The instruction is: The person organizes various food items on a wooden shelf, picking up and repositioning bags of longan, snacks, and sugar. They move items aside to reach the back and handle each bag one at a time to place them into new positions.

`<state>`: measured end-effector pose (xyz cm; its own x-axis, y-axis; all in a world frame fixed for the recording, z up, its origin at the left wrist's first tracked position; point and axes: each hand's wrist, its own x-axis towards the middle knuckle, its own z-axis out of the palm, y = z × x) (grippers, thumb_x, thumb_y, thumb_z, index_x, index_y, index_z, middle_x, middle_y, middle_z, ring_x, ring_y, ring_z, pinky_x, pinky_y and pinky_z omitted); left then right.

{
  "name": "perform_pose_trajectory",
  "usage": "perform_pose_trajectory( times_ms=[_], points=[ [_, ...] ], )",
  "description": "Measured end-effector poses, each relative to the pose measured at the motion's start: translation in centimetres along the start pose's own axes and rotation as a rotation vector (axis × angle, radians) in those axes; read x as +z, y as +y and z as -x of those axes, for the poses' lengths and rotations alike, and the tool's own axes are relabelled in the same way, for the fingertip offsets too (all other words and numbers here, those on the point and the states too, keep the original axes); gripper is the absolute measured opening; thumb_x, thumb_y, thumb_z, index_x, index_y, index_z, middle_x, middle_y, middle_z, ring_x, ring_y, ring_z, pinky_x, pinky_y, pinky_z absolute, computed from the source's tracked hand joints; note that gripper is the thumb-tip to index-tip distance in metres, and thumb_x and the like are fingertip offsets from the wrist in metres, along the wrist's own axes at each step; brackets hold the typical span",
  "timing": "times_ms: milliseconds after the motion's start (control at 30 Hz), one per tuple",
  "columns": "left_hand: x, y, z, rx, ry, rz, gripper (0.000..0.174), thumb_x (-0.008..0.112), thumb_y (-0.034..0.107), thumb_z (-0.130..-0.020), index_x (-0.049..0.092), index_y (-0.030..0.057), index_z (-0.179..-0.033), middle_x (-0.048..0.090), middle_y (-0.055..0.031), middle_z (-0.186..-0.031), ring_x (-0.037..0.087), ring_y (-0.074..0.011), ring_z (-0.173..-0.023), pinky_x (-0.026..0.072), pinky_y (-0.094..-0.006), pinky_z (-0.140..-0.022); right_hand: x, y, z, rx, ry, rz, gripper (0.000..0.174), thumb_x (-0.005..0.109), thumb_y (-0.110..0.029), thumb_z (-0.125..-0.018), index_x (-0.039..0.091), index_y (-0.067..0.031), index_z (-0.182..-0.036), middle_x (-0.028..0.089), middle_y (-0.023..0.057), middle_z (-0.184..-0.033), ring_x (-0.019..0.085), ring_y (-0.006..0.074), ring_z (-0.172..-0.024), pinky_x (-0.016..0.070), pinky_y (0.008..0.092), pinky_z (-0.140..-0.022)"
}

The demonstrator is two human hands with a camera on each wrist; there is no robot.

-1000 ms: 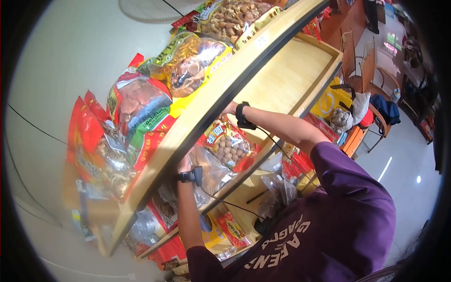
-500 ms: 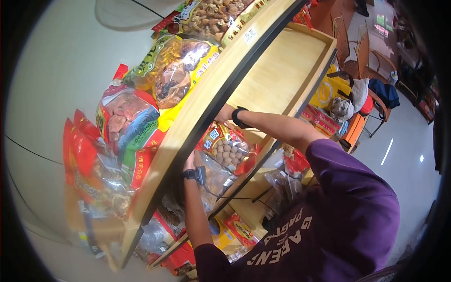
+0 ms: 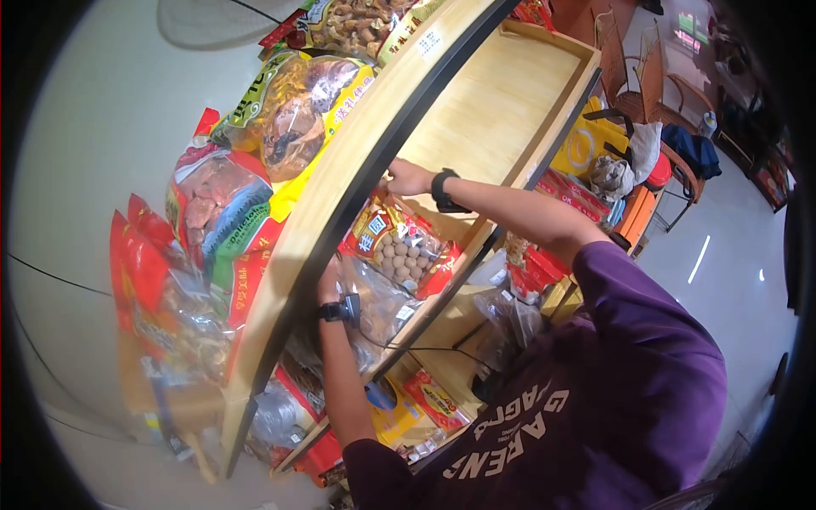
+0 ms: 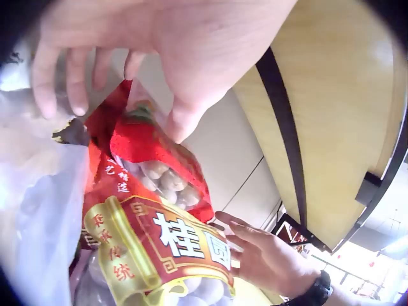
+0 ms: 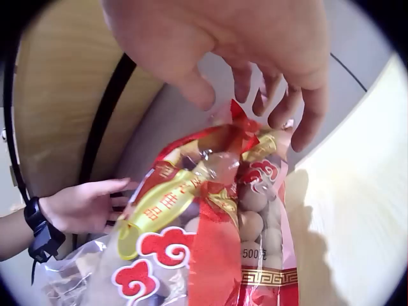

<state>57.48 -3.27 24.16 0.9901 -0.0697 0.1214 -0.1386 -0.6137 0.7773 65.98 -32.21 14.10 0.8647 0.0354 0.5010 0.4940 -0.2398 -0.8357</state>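
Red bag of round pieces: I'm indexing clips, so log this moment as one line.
red bag: on shelf, beside clear bag; left hand: open, beside it; right hand: open, above it; grip: none seen

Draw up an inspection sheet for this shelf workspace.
Surface: wooden shelf, no spill seen.
Job's things: red bags of round brown pieces, one behind another.
Clutter: clear bags beside them; food bags on the board above.
Hands: left and right both open by the red bags; contact unclear.
Cables: black cable runs from the left wrist device towards the body.
Surroundings: chairs and shiny floor beyond.
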Motion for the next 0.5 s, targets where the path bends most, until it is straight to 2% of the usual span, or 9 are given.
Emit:
perform_pose_trajectory(
  times_ms=[33, 100, 167, 233, 267, 300, 367, 467, 500],
  points=[
    [0.2, 0.7, 1.5, -0.055, 0.042, 0.041, 0.050, 0.071, 0.031, -0.093, 0.063, 0.0002, -0.132, 0.065, -0.0072, -0.129, 0.060, -0.0173, -0.112, 0.0472, -0.0315, -0.093, -0.4, -0.2, 0.8, -0.060, 0.029, 0.016, 0.045, 0.064, -0.030, -0.094, 0.061, 0.0010, -0.126, 0.063, 0.0267, -0.124, 0.061, 0.0406, -0.117, 0.0486, 0.0439, -0.101],
    [0.7, 2.2, 4.5, -0.159, 0.133, 0.129, 0.046, 0.070, 0.023, -0.094, 0.059, 0.0002, -0.133, 0.067, -0.0068, -0.118, 0.061, -0.0177, -0.105, 0.0473, -0.0313, -0.092, -5.0, -6.9, 5.4, -0.071, -0.080, -0.137, 0.033, 0.063, -0.024, -0.098, 0.064, -0.0013, -0.122, 0.067, 0.0152, -0.120, 0.064, 0.0276, -0.111, 0.0493, 0.0371, -0.099],
    [2.6, 4.5, 10.3, 0.128, 0.197, 0.317, 0.033, 0.066, 0.019, -0.097, 0.061, 0.0007, -0.123, 0.066, -0.0058, -0.102, 0.062, -0.0154, -0.094, 0.0489, -0.0311, -0.084, -7.5, -9.7, 9.7, -0.084, -0.090, -0.218, 0.027, 0.062, -0.021, -0.100, 0.066, -0.0030, -0.120, 0.069, 0.0101, -0.115, 0.064, 0.0216, -0.106, 0.0497, 0.0339, -0.097],
    [1.9, 2.7, 13.7, 0.157, -0.104, 0.141, 0.022, 0.064, 0.017, -0.098, 0.061, 0.0014, -0.114, 0.062, -0.0032, -0.089, 0.059, -0.0113, -0.083, 0.0476, -0.0278, -0.075, -9.9, -12.0, 14.6, 0.029, -0.122, -0.309, 0.026, 0.061, -0.023, -0.103, 0.067, -0.0027, -0.118, 0.070, 0.0062, -0.108, 0.064, 0.0167, -0.102, 0.0506, 0.0323, -0.094],
    [2.8, 2.9, 16.7, 0.137, -0.111, 0.242, 0.016, 0.065, 0.020, -0.098, 0.064, 0.0042, -0.098, 0.065, -0.0017, -0.089, 0.060, -0.0102, -0.082, 0.0484, -0.0251, -0.075, -10.3, -11.7, 17.3, 0.102, -0.143, -0.339, 0.026, 0.060, -0.023, -0.104, 0.067, -0.0027, -0.118, 0.070, 0.0045, -0.106, 0.063, 0.0143, -0.100, 0.0508, 0.0311, -0.093],
    [3.8, 1.5, 19.1, 0.113, -0.176, 0.343, 0.012, 0.065, 0.016, -0.099, 0.064, 0.0037, -0.100, 0.067, -0.0034, -0.092, 0.063, -0.0109, -0.083, 0.0503, -0.0256, -0.077, -11.0, -11.2, 19.8, 0.166, -0.158, -0.362, 0.026, 0.059, -0.024, -0.105, 0.067, -0.0027, -0.118, 0.069, 0.0028, -0.105, 0.062, 0.0120, -0.099, 0.0511, 0.0299, -0.091],
    [5.7, 0.1, 23.0, -0.102, -0.315, 0.471, 0.013, 0.066, 0.007, -0.098, 0.065, 0.0018, -0.109, 0.070, -0.0058, -0.097, 0.067, -0.0126, -0.090, 0.0525, -0.0259, -0.084, -11.2, -10.9, 25.4, 0.324, -0.127, -0.501, 0.025, 0.060, -0.023, -0.105, 0.067, -0.0026, -0.116, 0.069, 0.0018, -0.104, 0.062, 0.0098, -0.097, 0.0513, 0.0285, -0.090],
    [9.7, -5.2, 27.4, -0.325, -0.271, 0.544, 0.016, 0.065, 0.012, -0.100, 0.066, 0.0026, -0.112, 0.070, -0.0047, -0.100, 0.066, -0.0114, -0.095, 0.0510, -0.0242, -0.084, -10.0, -6.7, 34.5, 0.556, -0.115, -0.504, 0.019, 0.059, -0.016, -0.104, 0.065, -0.0037, -0.116, 0.068, 0.0009, -0.102, 0.062, 0.0091, -0.095, 0.0524, 0.0277, -0.087],
    [10.8, -6.5, 28.7, -0.423, -0.285, 0.455, 0.019, 0.067, 0.016, -0.100, 0.065, 0.0036, -0.115, 0.070, -0.0041, -0.102, 0.066, -0.0115, -0.097, 0.0505, -0.0240, -0.086, -9.4, -5.6, 37.3, 0.638, -0.112, -0.497, 0.018, 0.059, -0.014, -0.103, 0.065, -0.0040, -0.117, 0.067, 0.0008, -0.101, 0.062, 0.0089, -0.094, 0.0531, 0.0274, -0.085]
  ],
)
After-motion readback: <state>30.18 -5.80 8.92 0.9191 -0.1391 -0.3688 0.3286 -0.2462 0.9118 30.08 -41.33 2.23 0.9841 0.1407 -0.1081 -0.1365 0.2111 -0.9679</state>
